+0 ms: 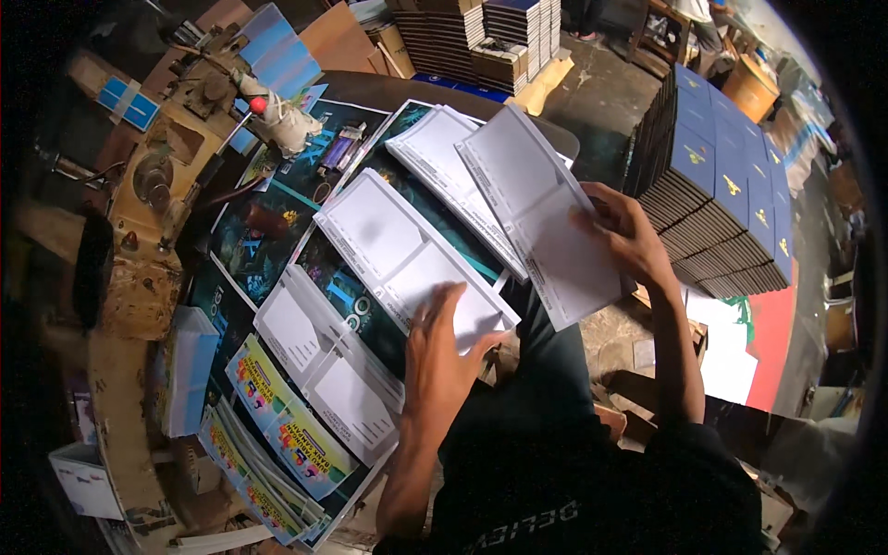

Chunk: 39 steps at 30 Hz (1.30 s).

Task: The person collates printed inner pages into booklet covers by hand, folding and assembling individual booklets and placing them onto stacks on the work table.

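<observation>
My right hand (631,239) grips a white printed sheet (546,208) by its right edge, with the thumb on top. The sheet is raised and tilted above a stack of similar white sheets (444,153). My left hand (442,342) has its thumb and fingers apart at the near end of a middle stack of white sheets (379,231). Whether its fingertips touch the paper I cannot tell. Further left lie another pile of white sheets (319,356) and colourful yellow-and-blue printed covers (296,421).
Dark posters (268,222) cover the table. A worn machine (153,185) with a red-knobbed lever stands along the left. Stacked blue-covered books (717,176) rise at the right, and more book stacks (462,46) at the back. A small box (342,150) lies beyond the middle stack.
</observation>
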Motion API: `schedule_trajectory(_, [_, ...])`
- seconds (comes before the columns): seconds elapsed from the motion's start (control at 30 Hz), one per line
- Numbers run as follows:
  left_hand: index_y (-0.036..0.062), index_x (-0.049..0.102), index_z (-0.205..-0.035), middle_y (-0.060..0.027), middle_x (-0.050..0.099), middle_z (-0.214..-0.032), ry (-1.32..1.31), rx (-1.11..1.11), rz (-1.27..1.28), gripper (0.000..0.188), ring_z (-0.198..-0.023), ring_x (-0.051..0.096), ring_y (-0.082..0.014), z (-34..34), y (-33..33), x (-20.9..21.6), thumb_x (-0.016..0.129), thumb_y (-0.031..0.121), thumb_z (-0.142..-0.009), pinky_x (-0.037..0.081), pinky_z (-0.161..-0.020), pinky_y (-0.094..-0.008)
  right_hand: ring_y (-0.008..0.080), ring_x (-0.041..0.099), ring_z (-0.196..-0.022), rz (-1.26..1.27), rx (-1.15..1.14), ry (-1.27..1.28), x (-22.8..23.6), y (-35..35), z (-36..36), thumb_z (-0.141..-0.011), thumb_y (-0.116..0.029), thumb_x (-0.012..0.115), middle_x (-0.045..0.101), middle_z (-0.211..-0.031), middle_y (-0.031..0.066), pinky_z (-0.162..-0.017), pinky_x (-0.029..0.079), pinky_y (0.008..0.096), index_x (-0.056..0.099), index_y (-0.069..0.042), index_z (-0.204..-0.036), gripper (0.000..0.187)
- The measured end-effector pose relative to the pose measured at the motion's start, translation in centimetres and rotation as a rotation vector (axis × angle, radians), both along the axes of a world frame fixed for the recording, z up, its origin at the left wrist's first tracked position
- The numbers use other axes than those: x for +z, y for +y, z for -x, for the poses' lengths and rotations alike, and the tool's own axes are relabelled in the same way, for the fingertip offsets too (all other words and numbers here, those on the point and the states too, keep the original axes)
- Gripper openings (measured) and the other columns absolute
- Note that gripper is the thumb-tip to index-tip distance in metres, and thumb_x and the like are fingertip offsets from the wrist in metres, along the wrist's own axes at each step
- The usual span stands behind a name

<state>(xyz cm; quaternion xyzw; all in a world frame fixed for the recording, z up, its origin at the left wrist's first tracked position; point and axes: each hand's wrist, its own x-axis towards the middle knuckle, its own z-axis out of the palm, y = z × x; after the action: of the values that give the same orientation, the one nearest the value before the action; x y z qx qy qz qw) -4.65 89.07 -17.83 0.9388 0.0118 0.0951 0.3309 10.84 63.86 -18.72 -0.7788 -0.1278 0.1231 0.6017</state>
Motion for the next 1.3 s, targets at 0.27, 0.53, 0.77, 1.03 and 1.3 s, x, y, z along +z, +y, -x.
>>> schedule_trajectory(0.27, [-0.0026, 0.057, -0.122, -0.0101, 0.070, -0.095, -0.166, 0.192, 0.429, 0.042, -0.087, 0.065, -0.0152, 2.6, 0.2, 1.1, 0.074, 0.005, -0.085, 0.048, -0.077, -0.0258, 0.0225, 0.060, -0.114, -0.163, -0.168, 0.140, 1.5, 2.7, 0.7, -0.094, -0.013, 0.065, 0.064, -0.122, 0.0151, -0.100, 0.046, 0.0318, 0.049, -0.003, -0.139, 0.049])
schedule_trajectory(0.53, [-0.0042, 0.054, -0.129, -0.0111, 0.072, -0.099, -0.122, 0.167, 0.854, 0.042, -0.091, 0.065, -0.0117, 4.7, 0.7, 1.8, 0.069, 0.001, -0.089, 0.049, -0.080, -0.0226, 0.0233, 0.053, -0.124, -0.160, 0.231, 0.084, -1.9, 12.6, 3.3, -0.093, -0.002, 0.061, 0.060, -0.125, 0.0188, -0.106, 0.040, 0.0322, 0.044, 0.001, -0.140, 0.050])
schedule_trajectory(0.77, [0.0023, 0.060, -0.104, -0.0139, 0.063, -0.101, 0.000, 0.317, 0.028, 0.036, -0.096, 0.063, -0.0326, 11.1, 5.9, 4.6, 0.080, 0.016, -0.078, 0.051, -0.083, -0.0431, 0.0312, 0.052, -0.127, -0.032, 0.042, 0.223, -0.4, 14.0, 3.9, -0.096, -0.051, 0.057, 0.056, -0.132, 0.0254, -0.110, 0.037, 0.0382, 0.049, 0.007, -0.137, 0.071])
schedule_trajectory(1.03, [-0.0014, 0.060, -0.100, -0.0152, 0.063, -0.105, 0.126, 0.286, 0.231, 0.023, -0.101, 0.062, -0.0336, 15.3, 8.5, 2.2, 0.073, 0.011, -0.084, 0.048, -0.092, -0.0414, 0.0315, 0.065, -0.106, 0.187, 0.263, -0.028, -0.4, 14.6, 4.1, -0.083, -0.014, 0.077, 0.062, -0.120, 0.0274, -0.090, 0.053, 0.0361, 0.045, 0.013, -0.134, 0.066])
schedule_trajectory(1.3, [0.0014, 0.055, -0.101, -0.0091, 0.066, -0.095, -0.101, 0.580, 0.665, 0.008, -0.089, 0.060, -0.0114, 18.1, 7.4, 0.7, 0.058, 0.007, -0.098, 0.046, -0.077, -0.0259, 0.0257, 0.062, -0.113, -0.217, 0.347, 0.127, -0.3, 16.4, 7.3, -0.090, 0.008, 0.053, 0.042, -0.146, 0.0230, -0.098, 0.051, 0.0358, 0.027, 0.000, -0.152, 0.067])
